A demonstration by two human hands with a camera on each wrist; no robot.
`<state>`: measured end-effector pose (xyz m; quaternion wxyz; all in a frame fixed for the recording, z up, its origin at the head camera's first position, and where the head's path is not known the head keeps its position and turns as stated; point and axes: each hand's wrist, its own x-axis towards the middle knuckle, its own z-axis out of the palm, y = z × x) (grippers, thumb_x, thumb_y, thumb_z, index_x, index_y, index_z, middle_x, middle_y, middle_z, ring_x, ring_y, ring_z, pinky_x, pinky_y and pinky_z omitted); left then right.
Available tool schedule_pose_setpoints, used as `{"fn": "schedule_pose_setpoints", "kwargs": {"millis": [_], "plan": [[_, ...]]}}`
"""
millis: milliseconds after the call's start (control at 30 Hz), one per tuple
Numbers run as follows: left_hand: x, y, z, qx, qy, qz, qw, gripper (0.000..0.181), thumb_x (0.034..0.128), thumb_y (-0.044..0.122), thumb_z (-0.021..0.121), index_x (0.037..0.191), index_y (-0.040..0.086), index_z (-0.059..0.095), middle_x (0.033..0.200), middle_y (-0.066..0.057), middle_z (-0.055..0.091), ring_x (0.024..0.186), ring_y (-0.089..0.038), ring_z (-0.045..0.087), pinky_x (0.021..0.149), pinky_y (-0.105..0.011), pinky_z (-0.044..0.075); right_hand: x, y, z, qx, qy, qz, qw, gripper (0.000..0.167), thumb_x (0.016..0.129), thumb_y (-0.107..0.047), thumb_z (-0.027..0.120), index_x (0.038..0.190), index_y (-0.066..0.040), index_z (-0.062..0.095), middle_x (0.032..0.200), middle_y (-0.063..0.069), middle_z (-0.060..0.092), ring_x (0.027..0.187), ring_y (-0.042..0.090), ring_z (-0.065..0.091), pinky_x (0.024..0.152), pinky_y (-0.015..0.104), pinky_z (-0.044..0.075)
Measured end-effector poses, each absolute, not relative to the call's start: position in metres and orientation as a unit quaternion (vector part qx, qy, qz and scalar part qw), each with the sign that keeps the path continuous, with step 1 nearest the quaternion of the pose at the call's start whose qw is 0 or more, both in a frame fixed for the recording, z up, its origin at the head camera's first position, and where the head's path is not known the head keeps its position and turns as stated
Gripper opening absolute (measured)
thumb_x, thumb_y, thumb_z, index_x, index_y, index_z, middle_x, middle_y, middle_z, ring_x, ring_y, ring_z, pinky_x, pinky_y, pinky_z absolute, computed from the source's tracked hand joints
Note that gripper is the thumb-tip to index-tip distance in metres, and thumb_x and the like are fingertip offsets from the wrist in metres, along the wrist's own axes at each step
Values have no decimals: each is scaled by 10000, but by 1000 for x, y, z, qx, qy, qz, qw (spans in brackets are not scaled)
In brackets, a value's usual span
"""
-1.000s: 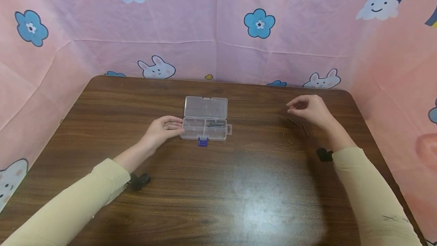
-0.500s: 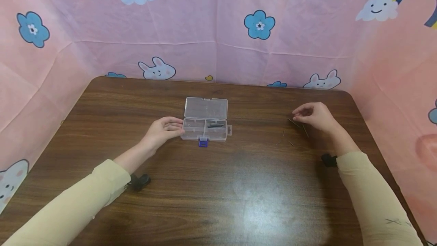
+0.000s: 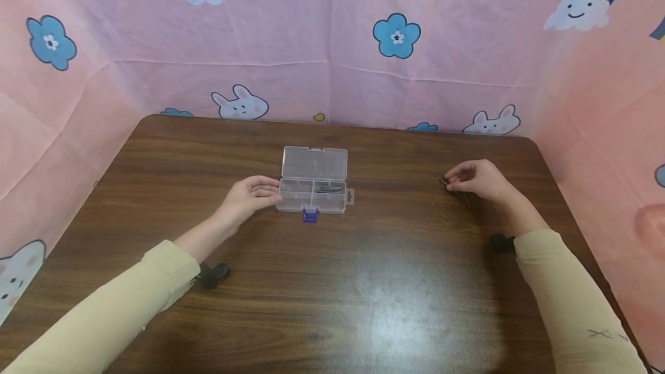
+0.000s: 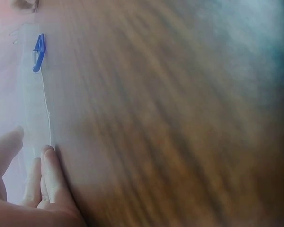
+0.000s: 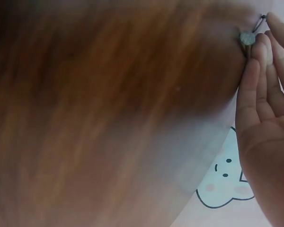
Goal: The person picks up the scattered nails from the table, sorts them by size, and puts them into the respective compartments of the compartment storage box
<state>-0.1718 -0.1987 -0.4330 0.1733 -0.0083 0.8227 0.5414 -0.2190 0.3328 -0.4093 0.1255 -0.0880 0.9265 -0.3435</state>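
A clear plastic compartment box (image 3: 295, 203) stands on the table with its lid (image 3: 314, 163) raised at the back. My left hand (image 3: 243, 196) holds its left end, thumb and fingers against the wall. Several long grey nails (image 3: 329, 189) lie in the back right compartment, and a tiny ring-like piece (image 3: 289, 189) in the back left one. At the right, my right hand (image 3: 480, 180) pinches a nail (image 3: 443, 181) at table level, partly hidden by the fingertips. In the right wrist view a round flat nail head (image 5: 247, 38) shows beside the fingers.
Another long nail (image 3: 467, 199) lies under my right hand. Thin small nails (image 3: 443, 216) are scattered just nearer. A blue latch (image 3: 310, 216) hangs off the box's front and a hanging tab (image 3: 350, 196) juts right. Patterned pink cloth (image 3: 363, 91) walls in the brown table (image 3: 332, 281).
My right hand has come down and slightly right onto the long nail, covering much of it. The left hand and the box have stayed in place.
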Motion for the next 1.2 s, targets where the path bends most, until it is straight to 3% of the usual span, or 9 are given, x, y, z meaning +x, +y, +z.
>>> {"fn": "schedule_pose_setpoints", "kwargs": {"millis": [200, 367, 967, 1200], "plan": [[-172, -198, -433, -12, 825, 537, 173, 502, 1015, 229, 750, 1438, 19, 580, 1432, -211, 657, 1353, -334, 625, 1196, -507, 456, -223, 333, -412, -91, 933, -322, 134, 317, 938, -162, 838, 1165, 44, 761, 985, 125, 792, 810, 25, 644, 719, 180, 508], [-171, -198, -433, -9, 822, 542, 175, 505, 1015, 219, 748, 1441, 10, 576, 1435, -222, 652, 1355, -349, 620, 1202, -519, 448, -225, 330, -413, -95, 939, -304, 132, 201, 960, -128, 798, 1109, 7, 799, 962, 96, 819, 787, 30, 629, 702, 203, 495], [-171, -197, -431, -6, 821, 545, 171, 515, 1013, 207, 747, 1449, 1, 567, 1450, -230, 639, 1361, -352, 614, 1200, -506, 451, -226, 310, -406, -126, 936, -314, 99, 159, 967, -42, 718, 1092, 17, 797, 1050, 194, 811, 799, -56, 652, 720, 168, 515], [-169, -197, -430, -6, 821, 545, 170, 515, 1013, 200, 746, 1449, -4, 565, 1448, -235, 638, 1356, -351, 614, 1193, -489, 456, -230, 287, -403, -141, 926, -339, 87, 152, 960, -16, 702, 1072, 8, 801, 1039, 197, 808, 786, -27, 667, 712, 182, 520]]}}
